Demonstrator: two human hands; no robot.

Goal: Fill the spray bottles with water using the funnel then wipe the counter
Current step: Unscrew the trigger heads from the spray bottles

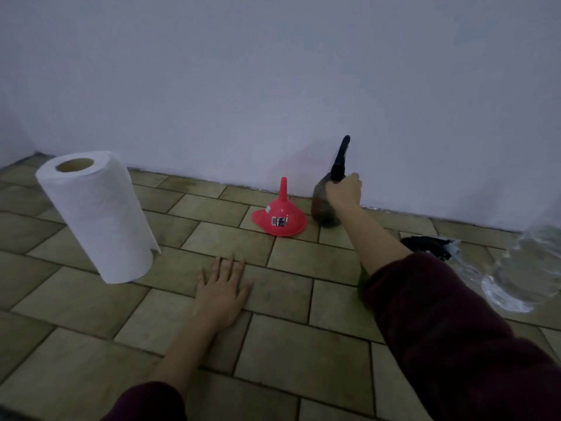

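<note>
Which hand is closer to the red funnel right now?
Right. The right hand grips the spray bottle just beside the funnel; the left hand rests flat on the counter, farther toward the person.

Dim, bluish, soft picture; wide-angle bending and blur toward the edges.

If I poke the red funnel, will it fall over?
Probably not: the red funnel sits wide mouth down on the tiled counter, spout up, so it looks steady. It seems thin plastic, likely light, so a poke would probably slide it.
</note>
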